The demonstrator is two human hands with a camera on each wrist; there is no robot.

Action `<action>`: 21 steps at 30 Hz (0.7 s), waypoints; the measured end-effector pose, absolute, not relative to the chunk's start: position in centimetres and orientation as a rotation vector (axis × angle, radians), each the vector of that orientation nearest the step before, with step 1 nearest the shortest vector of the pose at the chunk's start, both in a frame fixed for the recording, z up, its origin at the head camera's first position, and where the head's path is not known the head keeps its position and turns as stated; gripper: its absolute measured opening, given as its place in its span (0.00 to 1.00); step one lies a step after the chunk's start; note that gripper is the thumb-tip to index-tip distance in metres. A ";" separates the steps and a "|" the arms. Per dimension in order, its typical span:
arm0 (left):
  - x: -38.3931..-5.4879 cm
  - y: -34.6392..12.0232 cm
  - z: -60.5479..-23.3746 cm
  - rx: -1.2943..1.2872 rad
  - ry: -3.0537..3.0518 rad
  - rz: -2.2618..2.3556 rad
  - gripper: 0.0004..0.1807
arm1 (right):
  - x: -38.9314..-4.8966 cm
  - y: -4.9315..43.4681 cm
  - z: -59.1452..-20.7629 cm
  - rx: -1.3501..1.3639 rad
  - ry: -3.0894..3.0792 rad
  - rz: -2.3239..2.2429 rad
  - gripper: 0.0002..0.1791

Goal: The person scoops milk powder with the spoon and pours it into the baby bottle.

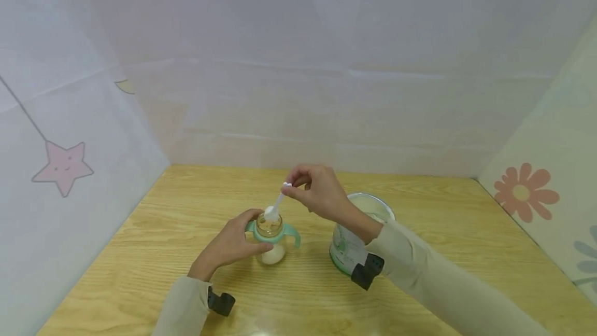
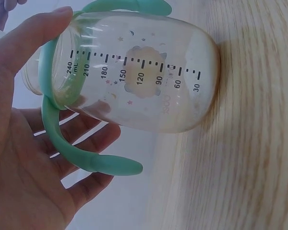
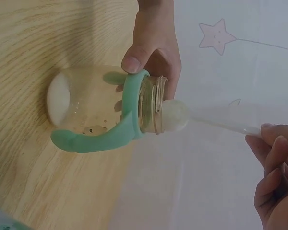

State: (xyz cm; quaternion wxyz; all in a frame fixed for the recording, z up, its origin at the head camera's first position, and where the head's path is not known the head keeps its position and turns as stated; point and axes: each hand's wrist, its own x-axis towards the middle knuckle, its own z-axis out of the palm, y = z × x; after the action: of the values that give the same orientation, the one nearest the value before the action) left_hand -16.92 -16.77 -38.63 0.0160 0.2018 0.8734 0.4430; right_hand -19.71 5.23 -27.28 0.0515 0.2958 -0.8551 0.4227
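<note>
A clear baby bottle (image 1: 273, 254) with a green collar and two green handles stands upright on the table, its top uncapped. My left hand (image 1: 231, 241) holds it around the neck, thumb on the near side. In the left wrist view the bottle (image 2: 149, 86) shows mL marks and whitish contents near its base. My right hand (image 1: 322, 195) pinches the handle end of a white measuring scoop (image 1: 279, 203). The scoop's bowl is tipped at the bottle's mouth, also seen in the right wrist view, where the scoop (image 3: 175, 115) meets the rim. Whether powder is left in it, I cannot tell.
An open powder can (image 1: 346, 253) with a green base stands right of the bottle, partly hidden beneath the right forearm. The wooden table (image 1: 224, 185) meets pale cloth walls at its back and sides. Both wrists wear black camera mounts.
</note>
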 end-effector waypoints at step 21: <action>-17.0 -16.9 -38.7 0.674 2.722 1.361 0.37 | -18.2 5.7 -28.2 0.957 -2.566 1.236 0.04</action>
State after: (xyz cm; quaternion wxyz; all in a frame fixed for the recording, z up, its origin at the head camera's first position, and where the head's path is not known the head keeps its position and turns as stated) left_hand -17.01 -16.91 -38.69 0.0121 0.2161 0.8733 0.4365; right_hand -18.20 5.67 -28.16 0.0685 0.3178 -0.8520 0.4103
